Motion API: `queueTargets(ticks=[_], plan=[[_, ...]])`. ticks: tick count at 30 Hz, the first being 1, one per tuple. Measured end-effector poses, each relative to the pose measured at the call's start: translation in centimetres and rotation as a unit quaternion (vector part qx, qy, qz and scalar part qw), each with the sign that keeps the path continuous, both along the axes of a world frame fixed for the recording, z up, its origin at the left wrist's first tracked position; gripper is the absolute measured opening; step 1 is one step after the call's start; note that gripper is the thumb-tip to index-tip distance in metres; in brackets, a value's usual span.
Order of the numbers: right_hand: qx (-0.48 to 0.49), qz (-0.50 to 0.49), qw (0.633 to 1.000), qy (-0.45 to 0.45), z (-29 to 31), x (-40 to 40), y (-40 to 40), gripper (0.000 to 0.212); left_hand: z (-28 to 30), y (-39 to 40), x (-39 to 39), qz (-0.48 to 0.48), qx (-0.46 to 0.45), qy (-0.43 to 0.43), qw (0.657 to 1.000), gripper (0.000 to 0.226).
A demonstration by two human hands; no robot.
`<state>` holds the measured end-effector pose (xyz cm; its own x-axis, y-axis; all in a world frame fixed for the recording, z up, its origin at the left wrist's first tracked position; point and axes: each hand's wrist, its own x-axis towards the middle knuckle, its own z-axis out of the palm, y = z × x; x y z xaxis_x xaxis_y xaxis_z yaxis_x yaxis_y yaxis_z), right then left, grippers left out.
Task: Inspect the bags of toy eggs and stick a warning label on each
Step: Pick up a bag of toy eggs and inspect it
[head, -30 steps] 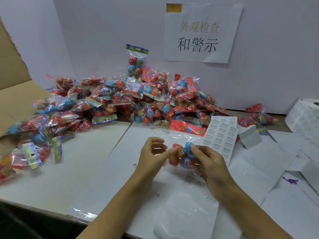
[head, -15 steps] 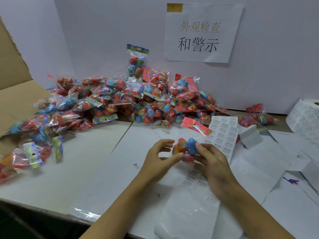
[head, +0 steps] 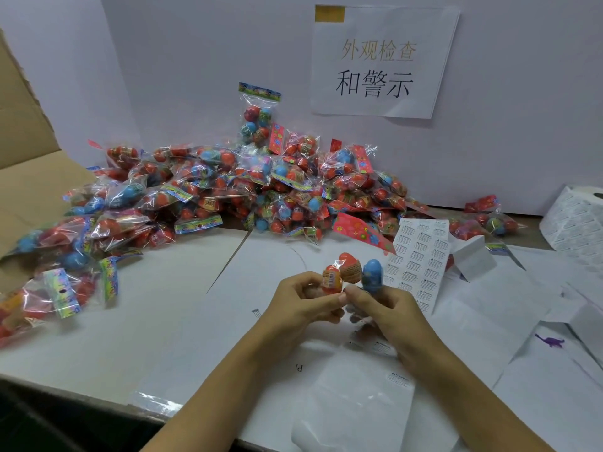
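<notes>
— Over the middle of the desk (head: pixel 169 324), what are the hands doing?

— Both are raised a little above the white sheets, fingers curled, sharing one bag of toy eggs (head: pixel 350 272). The left hand (head: pixel 303 305) pinches its left side, thumb and fingertips against a red egg with an orange label. The right hand (head: pixel 388 311) grips the right side from below, under a blue egg.

— Which way does the bag point?

— Eggs up: two red ones and the blue one stand above the fingers. The bag's pink header card (head: pixel 362 231) shows beyond them, toward the pile.

— Where are the labels?

— A label sheet (head: pixel 421 256) lies just right of the bag, partly behind the right hand's fingers. A label roll (head: pixel 577 220) sits at the far right edge.

— And the other bags?

— A big pile of bags (head: pixel 248 190) is heaped against the back wall, spilling left toward a cardboard box (head: pixel 29 177). A paper sign (head: pixel 381 60) hangs on the wall above.
</notes>
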<state>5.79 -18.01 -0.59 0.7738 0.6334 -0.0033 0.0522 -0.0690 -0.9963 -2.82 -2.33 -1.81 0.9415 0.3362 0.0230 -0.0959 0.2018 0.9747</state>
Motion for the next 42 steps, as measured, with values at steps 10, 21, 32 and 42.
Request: queueTargets(ticks=[10, 21, 32, 42], plan=[[-0.011, 0.02, 1.0, 0.014, -0.1, 0.5, -0.3, 0.057, 0.7, -0.1, -0.2, -0.006, -0.03, 0.005, 1.0, 0.037], [-0.016, 0.119, 0.993, 0.007, 1.5, 2.1, -1.7, 0.037, 1.6, 0.6, -0.8, -0.062, -0.027, 0.022, 0.997, 0.029], [-0.042, 0.164, 0.985, 0.03, 2.4, 3.0, -3.1, 0.029, 1.7, 1.5, -1.1, -0.115, -0.041, 0.03, 0.992, 0.027], [-0.04, 0.192, 0.977, 0.083, 2.3, 3.3, -3.3, 0.032, 1.6, 2.1, -1.5, -0.151, -0.067, 0.033, 0.986, 0.039]])
